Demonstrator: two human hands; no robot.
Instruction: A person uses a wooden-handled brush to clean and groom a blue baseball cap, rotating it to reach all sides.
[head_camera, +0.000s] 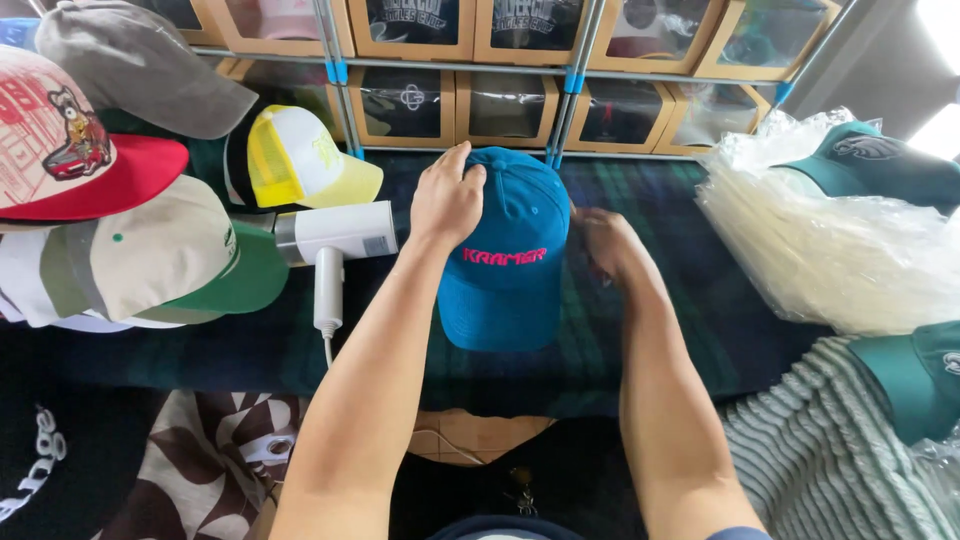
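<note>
A blue cap sits in the middle of the dark plaid table, its brim pointing back toward the person and its crown toward the shelves, so its long axis runs straight away from them. Pink lettering crosses its front. The left hand lies over the top left of the crown, fingers curled down onto the cloth. The right hand is pressed against the cap's right side; its fingers are blurred, so I cannot tell whether they pinch the fabric or only touch it. Both hands are on the cap, one on each side.

Just left of the cap lies a white handheld steamer, handle toward the person. Beyond it are a yellow and white mesh cap, a beige and green cap and a red-brimmed cap. To the right is a stack of clear plastic bags with a teal cap on top. Along the back stand brown cardboard boxes with clear windows, in rows.
</note>
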